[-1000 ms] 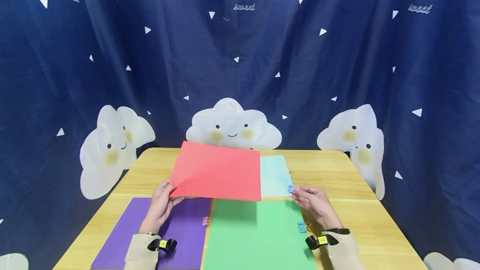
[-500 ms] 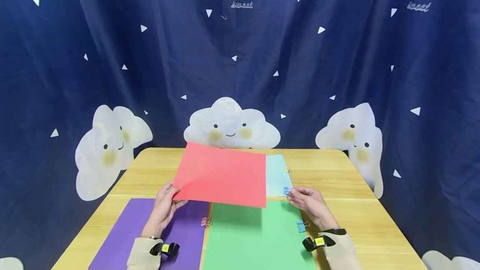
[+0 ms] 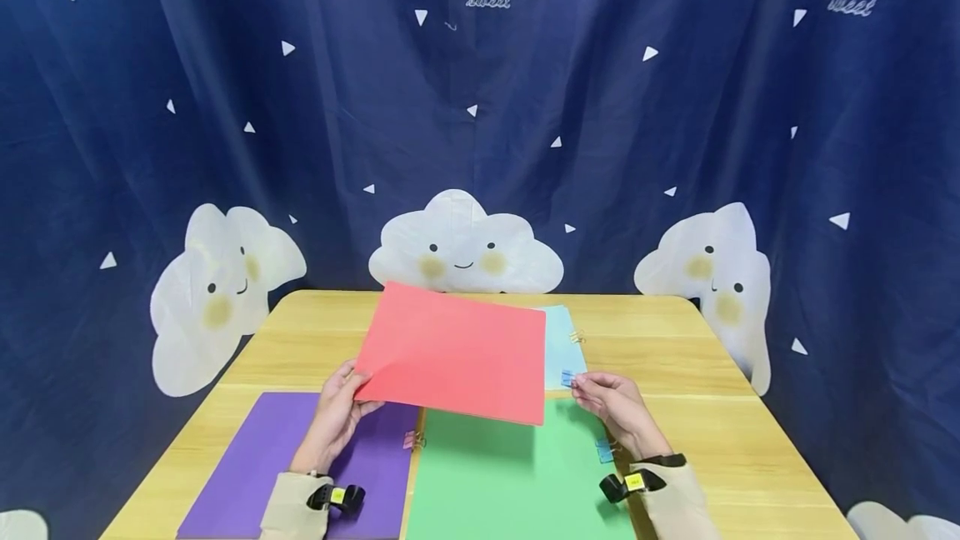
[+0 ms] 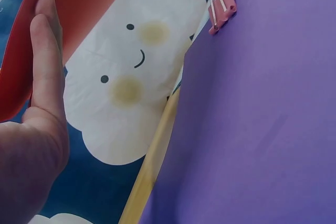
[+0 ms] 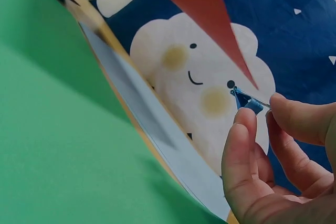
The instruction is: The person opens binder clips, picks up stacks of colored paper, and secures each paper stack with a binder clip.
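Observation:
My left hand (image 3: pixel 335 417) grips a red paper sheet or stack (image 3: pixel 457 357) by its lower left corner, thumb on top and fingers beneath. The paper is held tilted above the table, its right side lower. Between thumb and fingers, my right hand (image 3: pixel 621 413) pinches a small blue binder clip (image 5: pixel 247 100) just right of the paper. Clip and red paper's right edge are apart in the head view. In the right wrist view the red paper's corner (image 5: pixel 244 72) points down near the clip. Whether the clip's mouth is open, I cannot tell.
Purple paper (image 3: pixel 247 473) with a pink binder clip (image 3: pixel 409 440) lies at left. Green paper (image 3: pixel 517 490) with another blue binder clip (image 3: pixel 604 451) lies in front. Behind it, light blue paper (image 3: pixel 558 344) bears a gold-coloured clip (image 3: pixel 577 337). All lie on a wooden table (image 3: pixel 712 440).
The red paper has moved right and its right side has dipped lower. My right hand has come slightly left with the blue binder clip, narrowing the gap to the paper.

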`<state>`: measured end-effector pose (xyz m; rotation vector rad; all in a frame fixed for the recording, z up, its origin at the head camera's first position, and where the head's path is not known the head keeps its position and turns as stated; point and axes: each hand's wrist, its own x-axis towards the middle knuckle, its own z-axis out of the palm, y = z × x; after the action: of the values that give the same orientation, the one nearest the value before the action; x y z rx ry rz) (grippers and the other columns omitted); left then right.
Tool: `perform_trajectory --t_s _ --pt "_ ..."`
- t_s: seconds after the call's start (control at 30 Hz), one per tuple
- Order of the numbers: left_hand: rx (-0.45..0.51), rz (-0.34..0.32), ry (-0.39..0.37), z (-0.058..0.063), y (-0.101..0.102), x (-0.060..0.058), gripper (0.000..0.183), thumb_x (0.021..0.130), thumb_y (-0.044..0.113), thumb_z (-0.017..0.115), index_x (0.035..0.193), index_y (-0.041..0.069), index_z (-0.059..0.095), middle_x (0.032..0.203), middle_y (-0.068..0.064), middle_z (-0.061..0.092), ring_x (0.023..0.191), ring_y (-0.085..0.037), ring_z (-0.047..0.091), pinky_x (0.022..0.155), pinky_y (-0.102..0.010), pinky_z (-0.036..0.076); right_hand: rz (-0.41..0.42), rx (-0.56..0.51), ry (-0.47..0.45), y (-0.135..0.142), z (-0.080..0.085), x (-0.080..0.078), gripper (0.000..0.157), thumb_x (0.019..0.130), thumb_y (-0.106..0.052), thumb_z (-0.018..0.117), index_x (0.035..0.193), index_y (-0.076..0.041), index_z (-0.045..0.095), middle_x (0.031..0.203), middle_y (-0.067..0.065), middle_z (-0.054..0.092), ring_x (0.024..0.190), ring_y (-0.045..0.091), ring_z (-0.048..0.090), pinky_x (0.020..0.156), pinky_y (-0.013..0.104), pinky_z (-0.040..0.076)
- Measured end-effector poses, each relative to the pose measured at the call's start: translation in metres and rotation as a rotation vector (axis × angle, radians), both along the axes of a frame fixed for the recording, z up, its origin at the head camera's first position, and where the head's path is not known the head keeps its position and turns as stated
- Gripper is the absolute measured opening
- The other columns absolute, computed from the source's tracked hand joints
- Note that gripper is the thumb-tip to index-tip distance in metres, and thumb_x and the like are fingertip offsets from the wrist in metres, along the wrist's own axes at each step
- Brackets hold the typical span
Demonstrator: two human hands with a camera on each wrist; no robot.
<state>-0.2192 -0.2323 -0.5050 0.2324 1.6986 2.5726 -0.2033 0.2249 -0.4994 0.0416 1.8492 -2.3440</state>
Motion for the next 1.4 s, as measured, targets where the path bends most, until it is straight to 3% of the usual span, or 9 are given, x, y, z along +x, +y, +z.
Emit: perform_trajectory --t_s 0.57,1.13,1.4 --pt "-0.055 -0.051 0.013 0.000 0.009 0.000 0.012 0.109 0.008 0.047 0.120 0.011 0.052 0.097 0.005 0.073 0.079 -0.008 0.075 0.071 -0.025 0.064 0.010 -0.135 -0.014 -0.005 0.005 -0.002 0.027 0.102 0.000 0.060 0.087 -0.015 0.077 0.088 -0.001 0.077 0.085 0.009 0.074 0.080 0.020 0.062" --pt "-0.069 -0.031 -0.044 0.001 0.011 -0.002 0.014 0.109 0.008 0.047 0.123 0.010 0.046 0.097 0.005 0.071 0.076 -0.008 0.074 0.068 -0.025 0.064 0.041 -0.172 -0.025 -0.008 0.007 -0.002 0.030 0.106 0.000 0.052 0.089 -0.014 0.073 0.091 -0.002 0.073 0.086 0.007 0.069 0.081 0.018 0.060" --pt "-0.059 -0.031 -0.049 0.000 0.011 -0.001 0.013 0.109 0.008 0.047 0.121 0.011 0.048 0.096 0.004 0.071 0.076 -0.008 0.074 0.068 -0.025 0.064 0.030 -0.168 -0.032 -0.010 0.007 -0.002 0.028 0.104 0.000 0.054 0.088 -0.012 0.073 0.090 -0.001 0.073 0.083 0.007 0.069 0.079 0.018 0.060"
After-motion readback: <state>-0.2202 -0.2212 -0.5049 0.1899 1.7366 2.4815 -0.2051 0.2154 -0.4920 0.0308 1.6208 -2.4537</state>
